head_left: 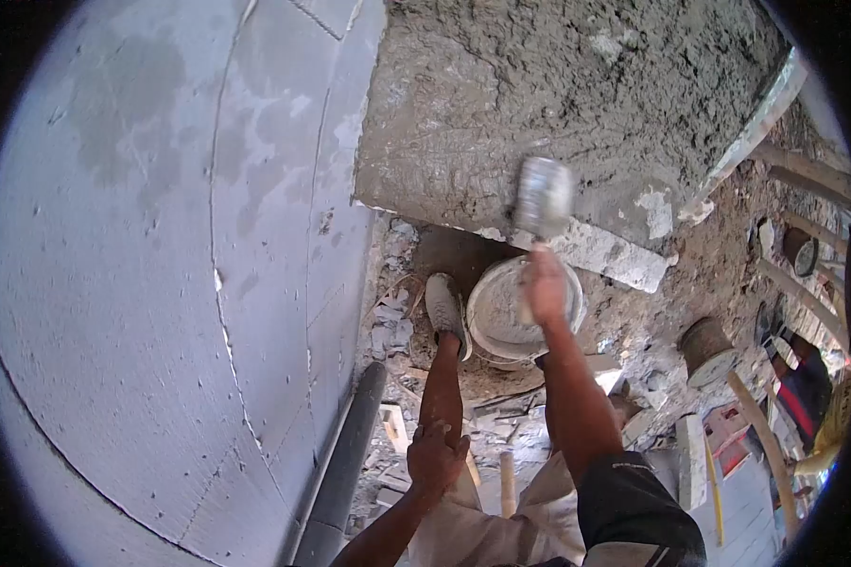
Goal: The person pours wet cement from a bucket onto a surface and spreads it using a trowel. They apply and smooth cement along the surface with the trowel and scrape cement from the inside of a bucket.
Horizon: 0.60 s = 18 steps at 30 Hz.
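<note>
My right hand (544,288), smeared by motion, is closed round the handle of a trowel (544,197) with a shiny metal blade. The blade is at the front edge of a raised surface covered with rough wet mortar (444,142); whether it touches the mortar I cannot tell. Below my hand stands a round bucket (477,317) with grey, wet-looking contents, partly hidden by my hand and forearm. My left hand (437,457) rests on my bent left knee, fingers spread over it, holding nothing.
A grey wall (142,283) with cracks runs along the left, with a dark pipe (345,463) at its foot. Rubble (392,326) lies round my shoe. At right are a dirty cylindrical container (707,352), wooden poles (761,425) and another person (804,387).
</note>
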{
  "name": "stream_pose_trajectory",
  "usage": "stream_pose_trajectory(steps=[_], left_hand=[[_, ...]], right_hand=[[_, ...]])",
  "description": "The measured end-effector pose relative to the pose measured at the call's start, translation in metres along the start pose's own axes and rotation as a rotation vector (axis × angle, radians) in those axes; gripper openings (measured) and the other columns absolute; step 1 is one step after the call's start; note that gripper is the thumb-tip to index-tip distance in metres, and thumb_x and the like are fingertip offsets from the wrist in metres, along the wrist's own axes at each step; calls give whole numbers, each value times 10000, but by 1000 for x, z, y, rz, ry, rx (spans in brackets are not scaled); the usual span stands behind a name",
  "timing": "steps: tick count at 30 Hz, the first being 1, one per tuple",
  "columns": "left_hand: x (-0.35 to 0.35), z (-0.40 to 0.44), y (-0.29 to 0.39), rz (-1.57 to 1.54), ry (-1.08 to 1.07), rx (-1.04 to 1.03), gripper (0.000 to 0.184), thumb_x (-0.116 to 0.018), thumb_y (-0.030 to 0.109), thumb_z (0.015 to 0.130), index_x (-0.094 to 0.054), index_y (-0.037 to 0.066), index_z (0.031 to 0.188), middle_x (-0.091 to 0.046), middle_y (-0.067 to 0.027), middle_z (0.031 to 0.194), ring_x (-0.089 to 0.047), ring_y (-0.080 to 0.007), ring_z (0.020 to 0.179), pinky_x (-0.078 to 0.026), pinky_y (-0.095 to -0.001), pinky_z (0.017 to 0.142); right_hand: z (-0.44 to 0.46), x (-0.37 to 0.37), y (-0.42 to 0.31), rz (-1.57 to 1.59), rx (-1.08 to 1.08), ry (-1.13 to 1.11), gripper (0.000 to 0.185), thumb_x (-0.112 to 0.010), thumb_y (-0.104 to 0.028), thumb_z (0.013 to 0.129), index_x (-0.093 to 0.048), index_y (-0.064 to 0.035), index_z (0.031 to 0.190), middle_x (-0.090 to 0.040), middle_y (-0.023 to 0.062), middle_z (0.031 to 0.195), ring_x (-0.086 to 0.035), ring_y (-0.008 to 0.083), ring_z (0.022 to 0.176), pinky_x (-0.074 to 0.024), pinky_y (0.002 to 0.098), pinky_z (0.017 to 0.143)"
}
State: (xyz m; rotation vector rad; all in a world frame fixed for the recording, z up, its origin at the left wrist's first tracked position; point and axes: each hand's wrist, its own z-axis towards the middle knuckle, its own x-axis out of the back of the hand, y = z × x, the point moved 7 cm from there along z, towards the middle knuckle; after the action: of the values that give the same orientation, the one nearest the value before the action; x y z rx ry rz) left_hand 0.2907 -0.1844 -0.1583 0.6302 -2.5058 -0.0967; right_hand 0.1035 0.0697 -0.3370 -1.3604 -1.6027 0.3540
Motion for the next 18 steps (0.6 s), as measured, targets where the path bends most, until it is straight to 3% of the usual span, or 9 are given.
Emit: stream_pose_trajectory(steps=[2, 4, 8, 9, 10, 13, 14, 16, 18], left_hand=[[2, 0, -1, 11, -18, 4, 512, -672, 429, 767, -644, 27, 1083, -639, -161, 1122, -576, -369, 1083, -439, -412, 983], [2, 3, -1, 32, -28, -4, 506, -673, 419, 761, -647, 30, 1082, -637, -158, 1132, -577, -353, 1090, -455, -421, 961], [-14, 6, -19, 100, 14, -62, 498, -689, 413, 736, -655, 41, 1065, -637, -155, 1135, -580, -337, 1088, -462, -415, 950], [-9, 6, -18, 95, 20, -84, 493, -714, 392, 728, -644, 48, 1074, -638, -170, 1094, -595, -346, 1037, -477, -422, 907], [-7, 6, -15, 85, 34, -108, 492, -740, 370, 720, -634, 56, 1083, -639, -185, 1053, -609, -356, 986, -493, -429, 863], [-8, 7, -23, 52, 25, -80, 479, -707, 407, 716, -661, 52, 1035, -639, -148, 1138, -588, -328, 1071, -478, -411, 920], [-8, 12, -21, 44, 34, -81, 479, -707, 407, 716, -661, 52, 1035, -639, -148, 1138, -588, -328, 1071, -478, -411, 920], [-10, 7, -21, 96, 7, -67, 476, -709, 409, 715, -664, 57, 1033, -637, -138, 1139, -590, -319, 1062, -484, -410, 906], [-7, 8, -17, 95, 18, -65, 478, -711, 408, 714, -659, 62, 1041, -640, -142, 1122, -593, -321, 1050, -487, -414, 895]], right_hand=[[-11, -67, -34, -308, 524, 19, 306, -465, -285, 969, -603, -37, 1085, -637, 147, 1018, -618, 329, 913, -491, 400, 855], [-16, -130, -87, -160, 251, -313, 340, -404, -319, 985, -551, -74, 1168, -630, 198, 1051, -599, 389, 984, -479, 434, 886], [-15, -210, -55, -267, 144, -396, 373, -390, -349, 976, -572, -41, 1079, -625, 224, 985, -602, 409, 910, -493, 468, 809], [-19, -206, -53, -336, 198, -362, 395, -385, -361, 971, -589, -25, 1013, -622, 212, 947, -607, 402, 856, -494, 477, 778], [-18, -140, -91, -302, 107, -432, 409, -404, -396, 959, -600, -51, 1058, -627, 217, 964, -600, 429, 890, -475, 501, 799], [-13, -34, -33, -195, -19, -120, 291, -477, -328, 941, -627, -128, 1091, -648, 213, 933, -607, 445, 867, -481, 487, 768], [-10, -3, -9, -222, 129, 1, 347, -460, -358, 953, -615, -65, 1056, -642, 182, 906, -632, 353, 887, -481, 454, 800], [-14, 52, 17, -88, -360, -20, 433, -436, -423, 968, -608, -27, 1006, -623, 171, 770, -635, 301, 783, -483, 431, 749], [-20, 64, -4, -68, -322, -40, 473, -426, -453, 968, -602, -14, 986, -612, 157, 739, -622, 282, 744, -481, 425, 720]])
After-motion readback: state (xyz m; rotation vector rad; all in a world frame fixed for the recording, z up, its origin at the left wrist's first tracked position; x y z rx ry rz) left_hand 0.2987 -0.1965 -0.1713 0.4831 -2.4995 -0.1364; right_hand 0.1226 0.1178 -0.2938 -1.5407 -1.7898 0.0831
